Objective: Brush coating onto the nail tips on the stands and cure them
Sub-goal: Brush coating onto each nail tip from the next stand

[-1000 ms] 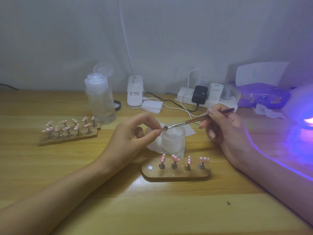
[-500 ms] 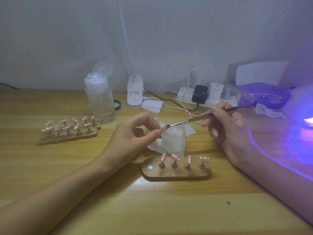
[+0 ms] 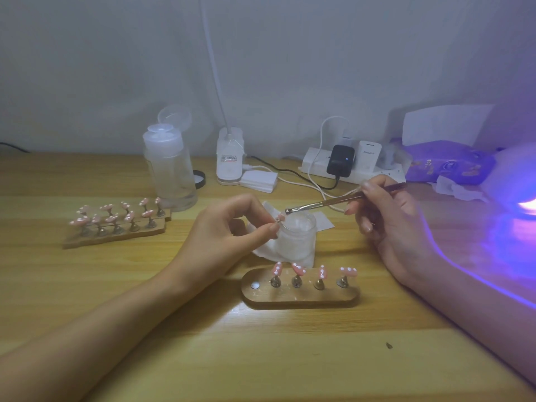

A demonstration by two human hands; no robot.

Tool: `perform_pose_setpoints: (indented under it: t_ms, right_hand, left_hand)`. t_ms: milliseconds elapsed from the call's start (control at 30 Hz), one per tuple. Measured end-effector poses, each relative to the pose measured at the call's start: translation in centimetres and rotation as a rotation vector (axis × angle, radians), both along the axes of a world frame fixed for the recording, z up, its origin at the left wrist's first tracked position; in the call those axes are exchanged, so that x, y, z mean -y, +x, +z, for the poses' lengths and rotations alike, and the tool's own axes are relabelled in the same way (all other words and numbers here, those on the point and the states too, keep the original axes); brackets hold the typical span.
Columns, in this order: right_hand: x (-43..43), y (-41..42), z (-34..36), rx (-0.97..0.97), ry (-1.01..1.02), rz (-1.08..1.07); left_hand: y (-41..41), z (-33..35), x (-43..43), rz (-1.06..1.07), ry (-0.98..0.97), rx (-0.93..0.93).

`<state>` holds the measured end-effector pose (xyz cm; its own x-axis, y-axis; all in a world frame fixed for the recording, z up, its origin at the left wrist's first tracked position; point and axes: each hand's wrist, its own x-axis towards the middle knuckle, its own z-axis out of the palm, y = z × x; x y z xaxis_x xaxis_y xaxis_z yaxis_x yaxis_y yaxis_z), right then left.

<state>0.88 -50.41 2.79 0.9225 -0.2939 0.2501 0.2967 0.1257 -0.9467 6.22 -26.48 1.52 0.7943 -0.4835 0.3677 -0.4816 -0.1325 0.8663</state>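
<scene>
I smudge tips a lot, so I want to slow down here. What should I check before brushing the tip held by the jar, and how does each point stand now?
1. Grip on tip: ok, the left hand pinches it beside the jar rim.
2. Grip on brush: ok, the right hand holds its handle.
3. Bristles loaded with coating: cannot tell, too small.
4. Bristles lined up with the tip: ok, they sit just above it.
5. Free slot on the near stand: ok, its leftmost magnet is bare.
6. Curing lamp lit: ok, it glows purple at the right.
</scene>
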Motion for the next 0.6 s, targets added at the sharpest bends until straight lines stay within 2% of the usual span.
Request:
perform_pose_setpoints:
  t_ms: [600]
  right_hand:
    - [-0.15,-0.12,0.19,-0.01,-0.037,0.014]
  left_hand:
    - [-0.25,0.38,0.07,-0.009,-0.011,-0.051]
